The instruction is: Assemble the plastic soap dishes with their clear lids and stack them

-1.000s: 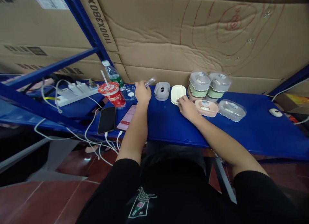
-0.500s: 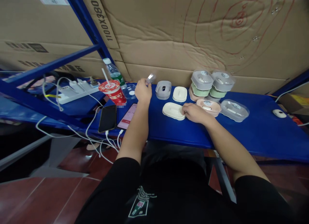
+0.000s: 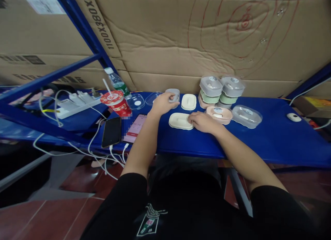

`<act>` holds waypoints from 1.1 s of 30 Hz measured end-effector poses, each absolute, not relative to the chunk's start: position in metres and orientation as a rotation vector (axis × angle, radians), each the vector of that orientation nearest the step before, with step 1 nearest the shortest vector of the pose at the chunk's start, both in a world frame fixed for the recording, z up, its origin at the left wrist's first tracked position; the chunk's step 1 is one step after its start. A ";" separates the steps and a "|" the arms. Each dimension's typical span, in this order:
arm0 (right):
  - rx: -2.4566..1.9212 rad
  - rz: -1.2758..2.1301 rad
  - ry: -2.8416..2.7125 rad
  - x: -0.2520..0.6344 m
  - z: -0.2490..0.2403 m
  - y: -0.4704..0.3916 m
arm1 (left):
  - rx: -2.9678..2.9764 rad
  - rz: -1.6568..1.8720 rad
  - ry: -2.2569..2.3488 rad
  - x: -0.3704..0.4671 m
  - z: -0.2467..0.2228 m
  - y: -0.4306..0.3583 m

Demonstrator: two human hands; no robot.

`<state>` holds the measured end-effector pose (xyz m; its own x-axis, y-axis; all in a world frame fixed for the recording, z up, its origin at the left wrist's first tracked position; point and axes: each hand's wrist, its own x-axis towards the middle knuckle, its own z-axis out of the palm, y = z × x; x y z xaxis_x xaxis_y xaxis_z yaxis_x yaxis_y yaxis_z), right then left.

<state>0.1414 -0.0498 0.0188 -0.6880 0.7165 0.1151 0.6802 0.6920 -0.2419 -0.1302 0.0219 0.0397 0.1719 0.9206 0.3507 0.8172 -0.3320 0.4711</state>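
My left hand [image 3: 165, 103] is over a small grey plastic box [image 3: 176, 92], its thumb and forefinger apart at the near side. The hand hides part of that box. A clear plastic lid [image 3: 151, 99] lies just left of it, beside another clear lid [image 3: 136, 102]. My right hand [image 3: 203, 122] pinches the right end of a cream oval plastic box [image 3: 179, 120] resting on the blue table. Behind that box sits a smaller cream piece [image 3: 189, 101] with a raised middle.
Stacked lidded boxes [image 3: 210, 86] stand at the back right, with a pink box [image 3: 219, 115] and a grey box [image 3: 247, 116] before them. Leftward are a red cup [image 3: 116, 102], a bottle [image 3: 119, 84], two phones [image 3: 111, 132], cables and a power strip [image 3: 77, 105]. A white mouse [image 3: 294, 117] lies right.
My left hand has let go of the clear lid, now lying on the table, and moved right to the grey box. My right hand stays at the cream box. The view has shifted slightly.
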 end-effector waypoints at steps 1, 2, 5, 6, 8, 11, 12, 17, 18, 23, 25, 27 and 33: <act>-1.124 0.260 -2.698 0.141 0.019 -0.050 | 2.313 0.778 1.694 -0.127 0.040 0.020; -1.120 0.253 -2.695 0.141 0.019 -0.050 | 2.341 0.693 1.707 -0.125 0.040 0.019; -1.101 0.229 -2.695 0.140 0.019 -0.051 | 2.342 0.590 1.794 -0.124 0.041 0.017; -1.092 0.223 -2.696 0.140 0.019 -0.051 | 2.334 0.603 1.816 -0.124 0.042 0.017; -1.082 0.228 -2.690 0.139 0.019 -0.051 | 2.324 0.684 1.840 -0.126 0.043 0.016; -1.100 0.250 -2.632 0.138 0.020 -0.052 | 2.301 0.889 1.835 -0.128 0.047 0.012; -1.109 0.250 -2.589 0.138 0.021 -0.052 | 2.282 0.971 1.832 -0.129 0.049 0.011; -1.171 0.104 -2.224 0.140 0.027 -0.055 | 2.176 1.333 1.802 -0.132 0.058 0.008; -1.189 0.062 -2.165 0.141 0.029 -0.054 | 2.162 1.358 1.782 -0.132 0.059 0.008; -1.219 -0.068 -2.159 0.149 0.036 -0.050 | 2.184 1.212 1.586 -0.134 0.062 0.003; -1.182 -0.044 -2.246 0.148 0.034 -0.050 | 2.234 1.114 1.493 -0.137 0.061 0.003; -1.141 0.033 -2.335 0.146 0.031 -0.050 | 2.284 0.970 1.437 -0.141 0.058 0.006; -1.134 0.264 -2.491 0.138 0.028 -0.059 | 2.400 0.487 1.323 -0.145 0.045 0.019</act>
